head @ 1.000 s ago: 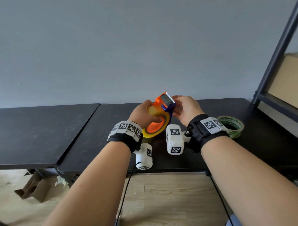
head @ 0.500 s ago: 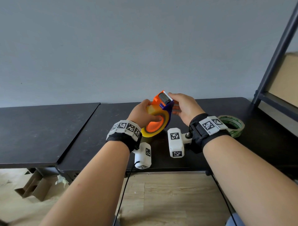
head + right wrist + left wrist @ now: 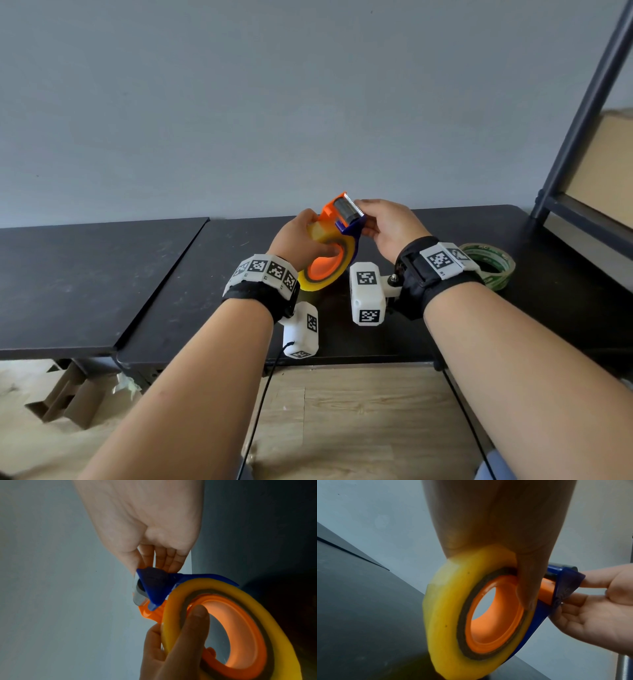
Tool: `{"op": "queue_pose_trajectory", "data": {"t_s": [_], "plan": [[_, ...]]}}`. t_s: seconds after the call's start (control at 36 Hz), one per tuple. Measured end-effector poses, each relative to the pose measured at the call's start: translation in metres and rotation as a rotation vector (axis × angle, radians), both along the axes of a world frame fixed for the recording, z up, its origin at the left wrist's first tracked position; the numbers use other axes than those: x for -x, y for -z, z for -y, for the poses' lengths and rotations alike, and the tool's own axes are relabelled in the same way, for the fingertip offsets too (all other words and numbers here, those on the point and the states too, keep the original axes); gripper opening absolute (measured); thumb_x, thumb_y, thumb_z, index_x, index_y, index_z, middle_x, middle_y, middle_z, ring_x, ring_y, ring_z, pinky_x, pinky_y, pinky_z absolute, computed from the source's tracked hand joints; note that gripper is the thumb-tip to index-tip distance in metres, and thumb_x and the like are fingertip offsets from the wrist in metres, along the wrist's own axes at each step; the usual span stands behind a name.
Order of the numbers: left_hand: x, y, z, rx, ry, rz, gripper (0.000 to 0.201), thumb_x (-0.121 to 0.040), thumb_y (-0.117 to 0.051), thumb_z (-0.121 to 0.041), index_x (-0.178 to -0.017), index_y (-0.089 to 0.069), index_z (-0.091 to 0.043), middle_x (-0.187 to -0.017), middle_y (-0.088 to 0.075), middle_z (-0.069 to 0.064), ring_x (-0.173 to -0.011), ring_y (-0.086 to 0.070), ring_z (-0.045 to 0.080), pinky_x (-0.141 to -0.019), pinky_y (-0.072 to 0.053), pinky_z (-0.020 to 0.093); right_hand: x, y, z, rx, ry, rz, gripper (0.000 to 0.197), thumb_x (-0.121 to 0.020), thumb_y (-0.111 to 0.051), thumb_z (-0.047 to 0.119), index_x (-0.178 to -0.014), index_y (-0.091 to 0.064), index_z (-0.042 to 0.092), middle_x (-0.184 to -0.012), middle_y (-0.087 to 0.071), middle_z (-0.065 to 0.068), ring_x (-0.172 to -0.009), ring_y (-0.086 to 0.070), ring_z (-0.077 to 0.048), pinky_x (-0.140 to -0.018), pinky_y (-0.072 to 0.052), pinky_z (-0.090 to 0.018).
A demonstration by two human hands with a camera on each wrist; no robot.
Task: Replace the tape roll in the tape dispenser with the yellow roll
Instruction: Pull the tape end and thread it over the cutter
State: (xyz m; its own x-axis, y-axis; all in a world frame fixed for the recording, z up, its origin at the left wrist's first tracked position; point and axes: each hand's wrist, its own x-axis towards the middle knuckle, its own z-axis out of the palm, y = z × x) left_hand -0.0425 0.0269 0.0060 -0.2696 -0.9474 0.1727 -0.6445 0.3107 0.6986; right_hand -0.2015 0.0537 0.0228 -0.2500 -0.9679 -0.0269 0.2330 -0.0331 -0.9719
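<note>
Left hand [image 3: 298, 240] clamps yellow roll [image 3: 447, 609], thumb in the orange core, held above desk [image 3: 205, 291]. Right hand [image 3: 387, 229] pinches dispenser's [image 3: 342, 214] blue flap [image 3: 154, 586]; only the right wrist view shows that. Green roll [image 3: 493, 265] right of the grip.

Two black rectangular tabletops [image 3: 102, 284] side by side, grey painted wall [image 3: 274, 102] at 12 o'clock, dark metal shelf frame [image 3: 582, 113] at 2 o'clock, folded brown cardboard [image 3: 68, 401] on wood-look floor [image 3: 359, 421] at 8 o'clock

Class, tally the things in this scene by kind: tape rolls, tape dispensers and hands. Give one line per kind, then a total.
Tape rolls: 2 (yellow roll, green-printed roll)
Tape dispensers: 1 (dispenser)
Hands: 2 (left hand, right hand)
Total: 5
</note>
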Motion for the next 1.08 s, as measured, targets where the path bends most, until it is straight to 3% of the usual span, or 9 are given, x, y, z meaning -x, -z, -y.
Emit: {"op": "queue_pose_trajectory", "data": {"t_s": [0.17,0.33,0.44,0.58,0.69,0.78,0.86,0.94,1.08], "plan": [[0.001,-0.001,-0.002,0.006,-0.011,0.02,0.047,-0.073,-0.08,-0.03,-0.105,-0.046,-0.025,-0.077,-0.055,-0.011,-0.076,-0.057,0.017,-0.059,-0.04,0.023,0.0,0.0,-0.003,-0.064,0.039,0.03,0.015,-0.091,-0.063,0.016,-0.101,-0.069,0.005,-0.09,-0.071,-0.011,-0.079,-0.067,-0.023,-0.08,-0.055,-0.035],[-0.001,-0.001,-0.005,0.005,-0.017,0.027,0.059,-0.073,-0.08,-0.034,-0.122,-0.05,-0.019,-0.094,-0.058,-0.003,-0.086,-0.061,0.02,-0.073,-0.046,0.03,-0.003,-0.003,-0.007,-0.088,0.027,-0.012,0.013,-0.09,-0.063,0.012,-0.1,-0.068,0.005,-0.086,-0.07,-0.01,-0.077,-0.066,-0.021,-0.084,-0.055,-0.035],[-0.001,-0.002,-0.007,0.011,-0.018,0.024,0.059,-0.074,-0.08,-0.033,-0.123,-0.05,-0.018,-0.094,-0.057,-0.003,-0.086,-0.057,0.02,-0.073,-0.043,0.029,-0.004,-0.008,-0.009,-0.1,0.049,-0.089,0.025,-0.089,-0.061,0.009,-0.112,-0.067,-0.001,-0.1,-0.071,-0.018,-0.089,-0.067,-0.028,-0.095,-0.055,-0.041],[0.001,-0.002,-0.009,0.026,-0.018,0.026,0.058,-0.075,-0.08,-0.031,-0.123,-0.051,-0.017,-0.092,-0.054,-0.005,-0.084,-0.053,0.017,-0.071,-0.039,0.028,-0.001,-0.009,-0.011,-0.103,0.041,-0.087,0.031,-0.092,-0.058,0.008,-0.122,-0.061,-0.001,-0.103,-0.068,-0.019,-0.092,-0.066,-0.029,-0.095,-0.054,-0.044],[0.0,-0.002,-0.009,0.025,-0.006,0.017,0.058,-0.074,-0.08,-0.031,-0.123,-0.052,-0.016,-0.095,-0.055,-0.003,-0.085,-0.054,0.018,-0.072,-0.04,0.028,0.004,-0.005,-0.012,-0.103,0.002,-0.074,0.01,-0.095,-0.054,0.008,-0.101,-0.062,0.01,-0.093,-0.068,-0.012,-0.093,-0.064,-0.027,-0.097,-0.051,-0.044],[-0.001,-0.002,-0.009,0.004,0.005,0.0,0.058,-0.074,-0.081,-0.029,-0.123,-0.053,-0.016,-0.096,-0.056,-0.003,-0.086,-0.056,0.019,-0.074,-0.044,0.031,0.006,-0.003,-0.011,-0.1,-0.015,-0.108,0.012,-0.098,-0.051,0.011,-0.093,-0.061,0.014,-0.087,-0.067,-0.006,-0.093,-0.063,-0.026,-0.095,-0.049,-0.044],[-0.001,-0.001,-0.008,-0.03,0.016,-0.037,0.061,-0.072,-0.083,-0.031,-0.124,-0.054,-0.018,-0.098,-0.061,-0.002,-0.087,-0.061,0.019,-0.077,-0.051,0.032,0.007,-0.001,-0.01,-0.123,-0.01,-0.154,0.024,-0.097,-0.042,-0.001,-0.09,-0.059,0.015,-0.085,-0.067,-0.006,-0.089,-0.064,-0.026,-0.095,-0.049,-0.045],[-0.002,0.0,-0.008,-0.051,0.027,-0.078,0.061,-0.071,-0.083,-0.031,-0.124,-0.056,-0.02,-0.097,-0.063,-0.004,-0.083,-0.061,0.014,-0.068,-0.047,0.023,0.01,0.003,-0.009,-0.157,-0.005,-0.261,0.038,-0.09,-0.033,-0.013,-0.089,-0.059,0.014,-0.103,-0.07,-0.014,-0.1,-0.066,-0.031,-0.098,-0.051,-0.048],[-0.001,-0.002,-0.005,-0.09,0.053,-0.132,0.055,-0.072,-0.083,-0.03,-0.121,-0.061,-0.019,-0.103,-0.068,0.001,-0.091,-0.064,0.018,-0.077,-0.05,0.026,0.016,0.011,-0.006,-0.19,-0.043,-0.4,0.051,-0.079,-0.034,-0.023,-0.112,-0.06,0.005,-0.115,-0.065,-0.017,-0.107,-0.063,-0.032,-0.092,-0.054,-0.041]]}}
